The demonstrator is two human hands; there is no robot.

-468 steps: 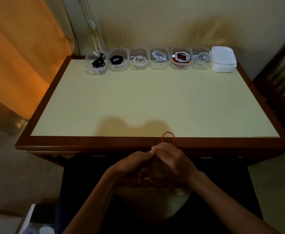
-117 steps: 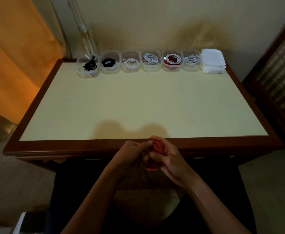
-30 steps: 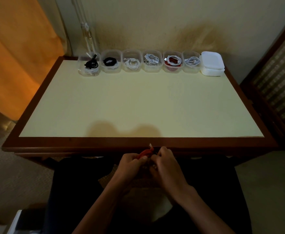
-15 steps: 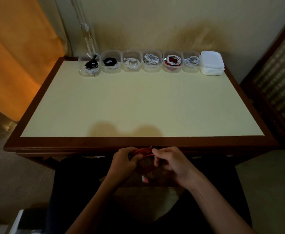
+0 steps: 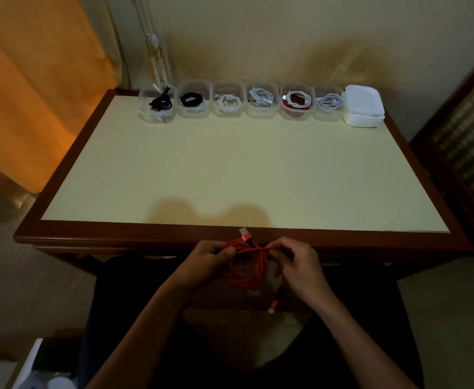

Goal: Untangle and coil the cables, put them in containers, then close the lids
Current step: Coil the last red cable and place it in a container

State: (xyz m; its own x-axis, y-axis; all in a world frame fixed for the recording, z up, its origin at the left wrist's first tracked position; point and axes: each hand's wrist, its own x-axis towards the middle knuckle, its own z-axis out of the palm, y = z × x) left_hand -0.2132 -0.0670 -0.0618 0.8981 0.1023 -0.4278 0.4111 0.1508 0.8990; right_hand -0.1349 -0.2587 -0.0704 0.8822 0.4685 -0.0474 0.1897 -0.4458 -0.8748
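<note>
An orange curtain [image 5: 25,88] hangs on the far left. Next to it is a wooden table [image 5: 174,240] with a pale yellow top. Six clear tubs sit in a row along the back edge, all with no lids on. The first tub [image 5: 157,108] and second tub [image 5: 193,103] hold black cables on top of white ones. The third tub [image 5: 228,103] and fourth tub [image 5: 262,101] hold white cables. The fifth tub [image 5: 296,103] holds a red and a white cable. The sixth tub [image 5: 329,103] holds a white cable. Just right of it is a stack of white lids [image 5: 364,106].

In front of the table, over the person's lap, the left hand [image 5: 206,262] pinches one side of a coiled red cable [image 5: 245,269]. The right hand [image 5: 300,263] pinches the other side. One plug [image 5: 243,233] sticks up toward the table edge.
</note>
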